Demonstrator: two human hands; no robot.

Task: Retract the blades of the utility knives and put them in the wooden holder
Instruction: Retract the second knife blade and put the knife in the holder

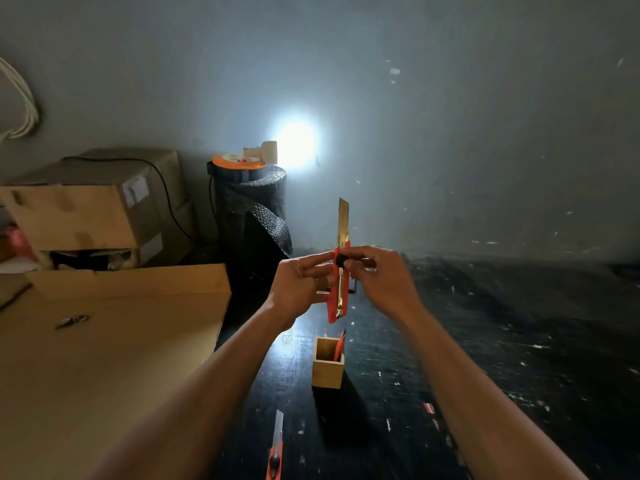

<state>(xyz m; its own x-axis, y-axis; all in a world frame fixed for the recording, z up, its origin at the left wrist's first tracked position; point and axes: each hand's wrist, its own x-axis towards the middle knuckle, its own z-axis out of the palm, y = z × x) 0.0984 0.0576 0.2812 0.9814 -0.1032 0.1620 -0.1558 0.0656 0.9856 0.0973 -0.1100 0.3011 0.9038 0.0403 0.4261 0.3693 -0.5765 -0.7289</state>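
Nearest us, a second utility knife (276, 448) lies on the dark floor (485, 341), blade out, its handle cut off by the frame's lower edge. Beyond it stands the wooden holder (327, 366) with one red knife (339, 347) inside, mostly hidden. Above, we hold a red utility knife (338, 282) upright, blade fully extended. Our left hand (298, 289) pinches the handle from the side; our right hand (381, 277) pinches the black slider (340, 260). Fingertips behind the handle are not visible.
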